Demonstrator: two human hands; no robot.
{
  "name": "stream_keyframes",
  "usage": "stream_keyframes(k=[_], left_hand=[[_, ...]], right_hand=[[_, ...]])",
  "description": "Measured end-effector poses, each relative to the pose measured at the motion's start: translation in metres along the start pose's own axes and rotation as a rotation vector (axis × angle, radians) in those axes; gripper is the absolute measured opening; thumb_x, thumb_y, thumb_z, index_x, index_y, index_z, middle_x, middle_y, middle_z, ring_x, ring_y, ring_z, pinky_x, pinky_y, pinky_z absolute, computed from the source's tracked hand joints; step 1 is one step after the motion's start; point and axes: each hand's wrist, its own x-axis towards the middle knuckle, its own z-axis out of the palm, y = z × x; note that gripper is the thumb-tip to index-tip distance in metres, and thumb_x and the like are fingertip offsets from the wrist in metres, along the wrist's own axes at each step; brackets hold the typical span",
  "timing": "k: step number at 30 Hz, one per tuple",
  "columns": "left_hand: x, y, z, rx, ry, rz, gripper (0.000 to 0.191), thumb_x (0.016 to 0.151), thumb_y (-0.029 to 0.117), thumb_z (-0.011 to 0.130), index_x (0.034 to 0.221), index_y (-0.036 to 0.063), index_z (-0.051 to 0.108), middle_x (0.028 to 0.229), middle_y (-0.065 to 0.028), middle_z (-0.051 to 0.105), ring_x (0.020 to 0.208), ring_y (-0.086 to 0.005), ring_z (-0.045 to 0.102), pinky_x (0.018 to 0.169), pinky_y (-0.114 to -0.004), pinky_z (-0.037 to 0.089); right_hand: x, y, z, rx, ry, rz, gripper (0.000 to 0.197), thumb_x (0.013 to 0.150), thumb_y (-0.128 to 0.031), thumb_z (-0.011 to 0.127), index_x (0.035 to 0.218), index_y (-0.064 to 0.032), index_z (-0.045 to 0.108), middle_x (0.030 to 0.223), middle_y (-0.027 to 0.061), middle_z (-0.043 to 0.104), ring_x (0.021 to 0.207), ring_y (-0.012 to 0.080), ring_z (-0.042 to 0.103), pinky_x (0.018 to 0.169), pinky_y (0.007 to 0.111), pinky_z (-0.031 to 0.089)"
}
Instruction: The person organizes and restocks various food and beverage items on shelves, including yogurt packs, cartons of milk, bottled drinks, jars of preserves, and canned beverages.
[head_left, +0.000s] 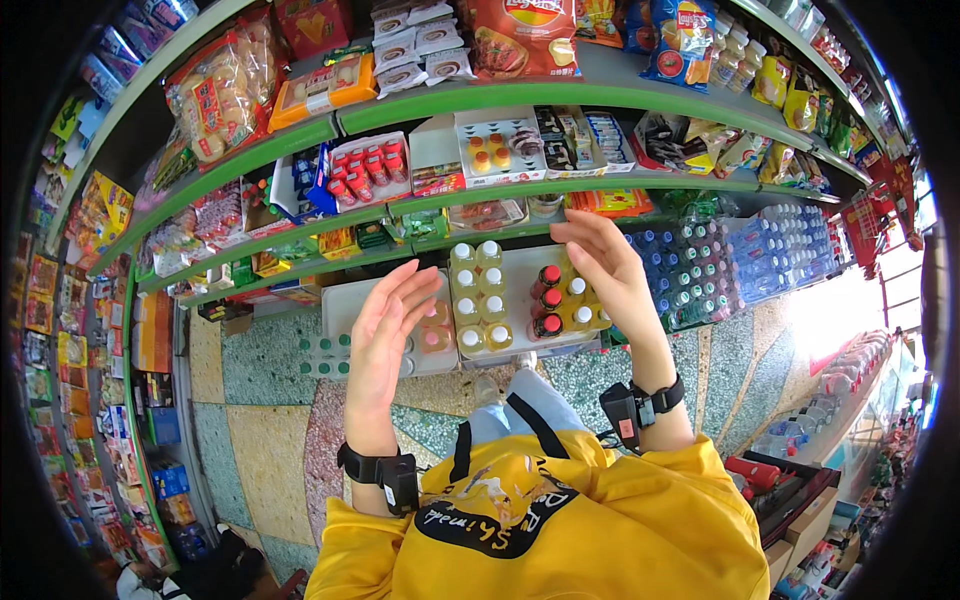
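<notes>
My left hand (394, 322) is raised at the left with its fingers apart, over a white tray (345, 300) of bottles. My right hand (611, 270) is lifted at the right, palm turned inward, near yellow bottles with white caps (583, 315). Neither hand holds anything. Between them, pale yellow bottles with white caps (480, 296) stand in two columns on a light crate top (523, 259). Dark bottles with red caps (548, 300) form a column farther right. Pink-capped bottles (435, 339) stand beside my left hand, partly hidden by it.
Green-edged shelves (465, 97) full of packaged snacks curve ahead and along the left. Packs of bottled water (780, 247) stand at the right. A glass counter with bottles (832, 397) and cardboard boxes (806, 525) lie at the lower right. Another person (217, 570) is at the lower left.
</notes>
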Motion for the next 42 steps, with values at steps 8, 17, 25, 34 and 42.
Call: stream_keyframes(k=[8,17,25,34,42], left_hand=[[0.001,0.003,-0.005,0.068,0.031,0.011,0.054,0.085,0.034,0.046,0.122,-0.0041,0.034,0.119,-0.0207,0.044,0.113,-0.0276,0.044,0.095,-0.038,0.034],[0.024,0.026,-0.012,0.042,0.021,0.026,0.049,0.087,0.030,0.045,0.122,-0.0026,0.036,0.119,-0.0191,0.046,0.111,-0.0273,0.045,0.095,-0.038,0.035],[0.045,0.052,-0.016,0.033,-0.081,0.002,0.046,0.087,0.028,0.046,0.122,-0.0004,0.037,0.118,-0.0156,0.047,0.111,-0.0240,0.045,0.096,-0.036,0.032],[0.109,0.099,-0.007,0.154,-0.220,0.122,0.049,0.085,0.026,0.050,0.124,0.0006,0.034,0.117,-0.0142,0.049,0.112,-0.0211,0.044,0.098,-0.033,0.029],[0.180,0.168,0.017,0.382,-0.243,0.345,0.043,0.083,0.014,0.053,0.122,0.0015,0.039,0.119,-0.0134,0.048,0.113,-0.0204,0.043,0.097,-0.031,0.031]], right_hand=[[0.016,-0.013,0.011,0.008,-0.051,-0.070,0.036,0.084,-0.006,0.051,0.117,0.0002,0.041,0.108,0.0105,0.054,0.104,0.0163,0.050,0.090,0.029,0.037],[0.054,-0.025,0.021,0.032,-0.072,-0.102,0.035,0.085,-0.009,0.051,0.116,0.0004,0.041,0.109,0.0107,0.054,0.103,0.0164,0.050,0.089,0.029,0.037],[0.069,-0.049,0.029,-0.064,-0.059,-0.180,0.035,0.084,-0.010,0.052,0.116,-0.0007,0.042,0.107,0.0107,0.055,0.104,0.0170,0.050,0.087,0.029,0.039],[0.123,-0.103,0.032,-0.209,-0.031,-0.367,0.033,0.083,-0.012,0.053,0.114,-0.0002,0.045,0.103,0.0120,0.058,0.098,0.0176,0.054,0.082,0.029,0.042],[0.190,-0.156,0.017,-0.199,0.037,-0.615,0.031,0.081,-0.011,0.056,0.109,0.0011,0.048,0.100,0.0111,0.058,0.097,0.0166,0.054,0.083,0.028,0.041]])
